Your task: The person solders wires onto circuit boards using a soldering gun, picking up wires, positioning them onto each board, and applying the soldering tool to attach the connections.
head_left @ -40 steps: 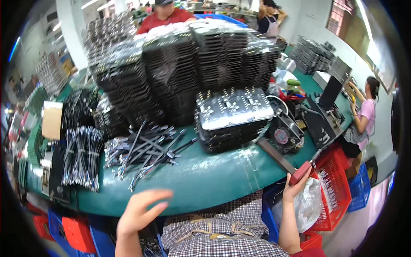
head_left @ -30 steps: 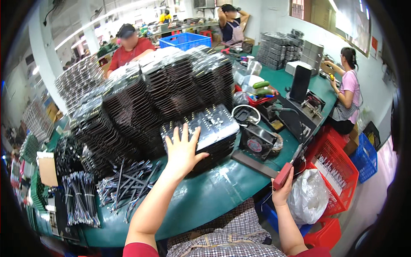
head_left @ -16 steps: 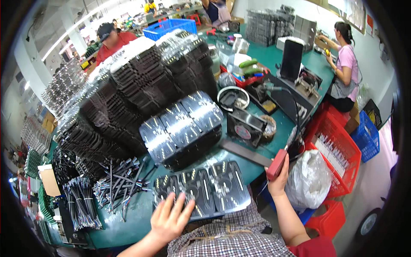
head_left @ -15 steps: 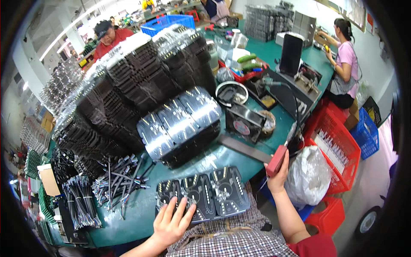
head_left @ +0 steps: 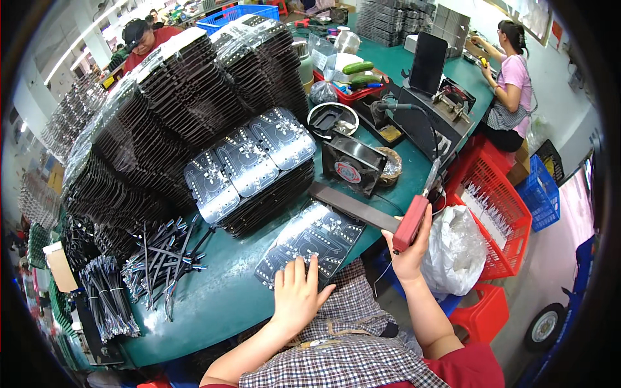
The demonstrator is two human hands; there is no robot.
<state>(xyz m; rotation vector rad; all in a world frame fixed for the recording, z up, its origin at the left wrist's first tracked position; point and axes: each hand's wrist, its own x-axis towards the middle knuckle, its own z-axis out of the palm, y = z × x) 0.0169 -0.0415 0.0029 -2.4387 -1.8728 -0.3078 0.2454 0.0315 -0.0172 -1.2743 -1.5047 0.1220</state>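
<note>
Panel: dark board, printed side up, at the near edge of the bench, slanted, its right end higher in view. Tall stack of like panels just beyond; fan further right.

Left hand: fingers spread, tips laid on the panel's near-left part. Thumb apart, toward the apron. No pinch seen; whether any finger presses hard, cannot tell.

Right hand: closed round the red tool, right of the panel. Metal end points up and away from the board.

Bar lies along the panel's far-right side; touching or merely close, cannot tell.

On doing it well, by my judgement: flat fingertips suit a thin board, since a light spread touch steadies without bending it. Better to press near the edge than on the small raised parts. Square the panel to the bench front before any fine work; the slant makes aiming harder. Mind the near edge, where a push could tip it toward the apron. Keep the tool's metal end clear of board and left fingers. Glare on the board's left half hides detail; a small turn might help.
</note>
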